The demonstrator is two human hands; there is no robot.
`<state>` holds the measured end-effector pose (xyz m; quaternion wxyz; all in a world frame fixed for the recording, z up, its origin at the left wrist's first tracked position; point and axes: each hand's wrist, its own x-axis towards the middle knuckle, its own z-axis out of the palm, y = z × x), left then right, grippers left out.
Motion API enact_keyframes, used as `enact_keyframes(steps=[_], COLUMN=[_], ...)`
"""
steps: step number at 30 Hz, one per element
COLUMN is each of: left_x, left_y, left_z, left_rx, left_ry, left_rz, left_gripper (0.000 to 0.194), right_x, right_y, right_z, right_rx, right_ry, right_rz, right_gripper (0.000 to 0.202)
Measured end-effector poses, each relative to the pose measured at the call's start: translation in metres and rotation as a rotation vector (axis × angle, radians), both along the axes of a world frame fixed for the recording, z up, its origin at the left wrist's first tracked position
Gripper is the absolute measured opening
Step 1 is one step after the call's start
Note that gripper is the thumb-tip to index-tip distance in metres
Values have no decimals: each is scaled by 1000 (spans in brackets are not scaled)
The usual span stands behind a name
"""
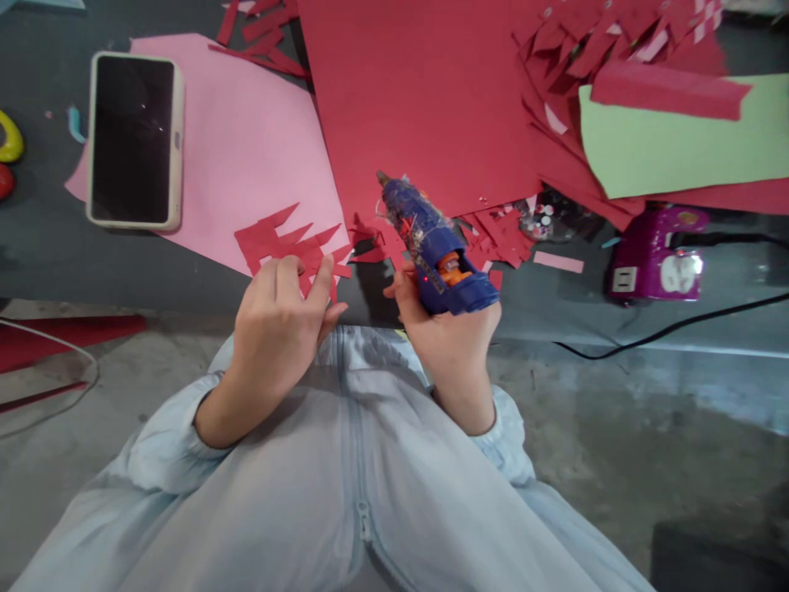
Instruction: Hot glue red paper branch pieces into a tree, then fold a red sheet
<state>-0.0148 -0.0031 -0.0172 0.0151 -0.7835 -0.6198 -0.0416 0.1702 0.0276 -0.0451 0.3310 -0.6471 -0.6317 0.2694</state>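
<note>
My right hand (453, 349) is wrapped around a blue hot glue gun (425, 234). The glue gun's nozzle points up and to the left, over a large red sheet (425, 107). Strands of glue cling to its body and a small red light is lit. My left hand (277, 329) has its fingers bent down onto a jagged red paper cutout (271, 238) at the table's near edge. Part of this cutout lies under the fingers, and a bit of red shows between index finger and thumb. Small red paper scraps (496, 238) lie beside the glue gun.
A phone (132, 140) lies on a pink sheet (246, 123) to the left. At right are a green sheet (684, 148), a rolled red strip (669, 89), and a purple power adapter (657, 255) with a black cable (666, 333) hanging over the edge.
</note>
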Motion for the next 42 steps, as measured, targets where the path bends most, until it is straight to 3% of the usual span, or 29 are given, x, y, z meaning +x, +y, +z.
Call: enact_keyframes(steps=[4,19,25,30,36,42], left_x=[0,-8,-8,-10,-10,-15], left_y=[0,2,1,2,1,0], left_z=[0,5,4,5,4,5], left_rx=[21,61,47,23,69,62], left_ry=[37,28,45,-16,46,-29], left_rz=[11,-7,9,-3,-8,-29], left_gripper=[58,29,40,30,38,27], right_x=[0,3,1,2,2,2], right_y=[-1,-2,-3,-3,-4,-6], right_z=[-2,-6,-5,-6,-6,-10], right_rx=[-1,31,23,30,31,36], right_ry=[3,-6,-9,0,-7,23], right_rz=[5,27,35,28,29,21], right_gripper=[28,27,27,25,26,28])
